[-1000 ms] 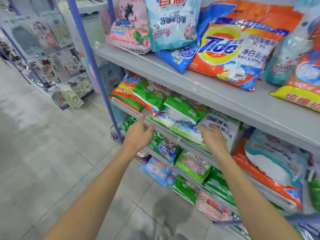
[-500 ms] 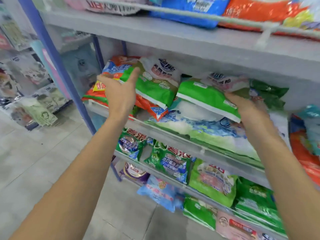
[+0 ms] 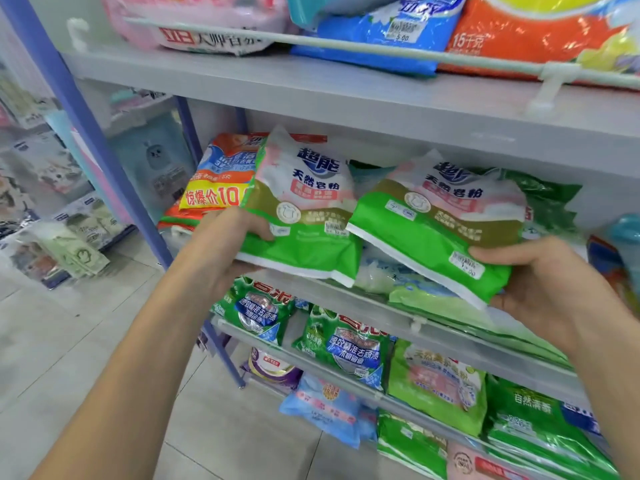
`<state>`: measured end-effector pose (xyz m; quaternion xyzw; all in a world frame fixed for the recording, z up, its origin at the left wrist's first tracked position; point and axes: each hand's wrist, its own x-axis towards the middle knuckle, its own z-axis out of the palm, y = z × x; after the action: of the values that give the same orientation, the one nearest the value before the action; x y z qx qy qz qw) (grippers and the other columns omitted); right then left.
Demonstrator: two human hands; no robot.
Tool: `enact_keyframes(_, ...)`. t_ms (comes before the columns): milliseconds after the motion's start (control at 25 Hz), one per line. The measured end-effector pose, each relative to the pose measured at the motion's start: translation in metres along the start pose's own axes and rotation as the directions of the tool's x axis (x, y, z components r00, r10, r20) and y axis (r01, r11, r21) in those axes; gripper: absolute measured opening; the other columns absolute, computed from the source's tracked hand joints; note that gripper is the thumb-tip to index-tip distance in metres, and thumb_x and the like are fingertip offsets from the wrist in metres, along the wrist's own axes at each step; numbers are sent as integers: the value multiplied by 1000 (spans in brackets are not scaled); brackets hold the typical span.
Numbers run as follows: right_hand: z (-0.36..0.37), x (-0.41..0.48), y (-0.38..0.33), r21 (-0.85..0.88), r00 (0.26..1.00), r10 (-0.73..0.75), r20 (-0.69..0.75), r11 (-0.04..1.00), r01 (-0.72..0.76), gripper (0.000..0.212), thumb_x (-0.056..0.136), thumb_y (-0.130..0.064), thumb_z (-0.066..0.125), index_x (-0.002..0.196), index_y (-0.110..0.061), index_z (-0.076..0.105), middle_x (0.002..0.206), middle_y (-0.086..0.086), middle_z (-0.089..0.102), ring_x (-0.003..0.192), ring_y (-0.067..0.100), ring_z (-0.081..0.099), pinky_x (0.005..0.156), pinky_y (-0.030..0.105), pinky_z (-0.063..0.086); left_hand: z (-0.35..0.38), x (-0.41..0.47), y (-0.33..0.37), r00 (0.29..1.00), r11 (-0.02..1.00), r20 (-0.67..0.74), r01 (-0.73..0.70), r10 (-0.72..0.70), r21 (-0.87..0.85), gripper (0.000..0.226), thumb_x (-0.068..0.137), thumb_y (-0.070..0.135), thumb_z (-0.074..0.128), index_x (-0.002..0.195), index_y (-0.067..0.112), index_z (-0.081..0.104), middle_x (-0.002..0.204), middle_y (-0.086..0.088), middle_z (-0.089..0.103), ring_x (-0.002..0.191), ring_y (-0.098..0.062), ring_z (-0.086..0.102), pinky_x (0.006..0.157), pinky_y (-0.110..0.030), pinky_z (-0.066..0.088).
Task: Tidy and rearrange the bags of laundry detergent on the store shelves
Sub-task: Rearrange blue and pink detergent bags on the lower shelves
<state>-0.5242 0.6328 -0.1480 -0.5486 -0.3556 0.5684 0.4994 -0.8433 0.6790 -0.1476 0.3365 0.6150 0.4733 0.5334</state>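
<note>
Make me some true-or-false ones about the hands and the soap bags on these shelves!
1. The left hand grips the left bag and the right hand grips the right bag, both green and white. True.
2. The two held bags have different designs. False: they look alike.
3. An orange bag lies partly behind the left bag. True.
4. The top shelf holds only green bags. False: a pink bag and a blue bag lie there.

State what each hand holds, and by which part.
The left hand grips the left green bag by its lower left corner; the right hand grips the right green bag by its lower right corner.
</note>
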Motion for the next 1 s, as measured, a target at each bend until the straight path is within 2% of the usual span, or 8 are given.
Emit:
enact_keyframes(80, 8, 3, -6, 2, 1000, 17, 11, 1000, -17, 22, 82, -23, 69, 103, -18, 71, 100, 5, 79, 75, 17, 76, 62, 30, 63, -1, -1, 12, 984, 990, 145, 92, -106, 103, 20, 84, -1, 62, 103, 3, 69, 94, -11, 80, 72, -20, 77, 68, -32, 64)
enact_keyframes(200, 22, 16, -14, 18, 998, 18, -67, 1000, -17, 33, 91, -47, 67, 109, -20, 71, 88, 1, 80, 66, 16, 75, 74, 36, 61, 9, 10, 26, 957, 988, 258, 107, -132, 108, 18, 90, 24, 71, 101, 10, 74, 84, -7, 80, 65, -19, 77, 53, -29, 61)
enact_keyframes(320, 16, 14, -4, 59, 996, -23, -81, 998, 28, 24, 96, -32, 66, 111, -13, 70, 88, 2, 80, 67, 16, 75, 75, 38, 60, 5, 15, 19, 944, 988, 295, 125, -146, 88, 32, 87, 16, 71, 117, 5, 69, 91, -9, 80, 71, -21, 78, 56, -31, 62)
enact_keyframes(440, 6, -9, 11, 115, 995, 14, -96, 993, -3, 22, 91, -17, 65, 112, -13, 70, 104, 2, 79, 88, 19, 77, 82, 40, 60, -20, 10, -4, 929, 991, 345, 129, -136, 43, 39, 73, 4, 73, 112, 2, 71, 102, -15, 78, 84, -27, 78, 65, -37, 64)
enact_keyframes(520, 2, -21, 19, 208, 999, 11, -54, 978, 1, 38, 83, -18, 67, 121, -13, 70, 116, 4, 76, 105, 25, 74, 95, 48, 54, -26, 4, -17, 897, 991, 428, 131, -108, -24, 36, 68, 10, 80, 104, 4, 78, 113, -19, 75, 95, -32, 76, 76, -44, 64)
enact_keyframes(600, 10, -20, 21, 287, 998, 13, -55, 958, 4, 30, 82, -26, 68, 110, -18, 74, 112, 3, 77, 104, 24, 74, 96, 47, 54, -11, 3, -25, 892, 971, 440, 188, -105, -149, 24, 79, 20, 71, 97, 9, 81, 115, -18, 75, 100, -33, 75, 84, -50, 62)
enact_keyframes(720, 28, -16, 22, 278, 992, 59, -110, 960, -26, 23, 88, -29, 69, 109, -21, 74, 109, 2, 78, 105, 24, 73, 97, 45, 55, 13, 0, -35, 901, 968, 407, 216, -147, -130, 22, 92, 25, 63, 101, 10, 76, 104, -13, 78, 88, -28, 77, 81, -45, 63)
enact_keyframes(1000, 12, -73, 36, 449, 976, 211, -50, 878, -167, 21, 81, -15, 63, 87, -8, 81, 89, 14, 79, 75, 29, 77, 66, 45, 64, -24, -38, -62, 898, 928, 379, 315, -222, -201, 27, 85, 6, 58, 104, 6, 77, 107, -14, 78, 90, -27, 77, 77, -44, 64)
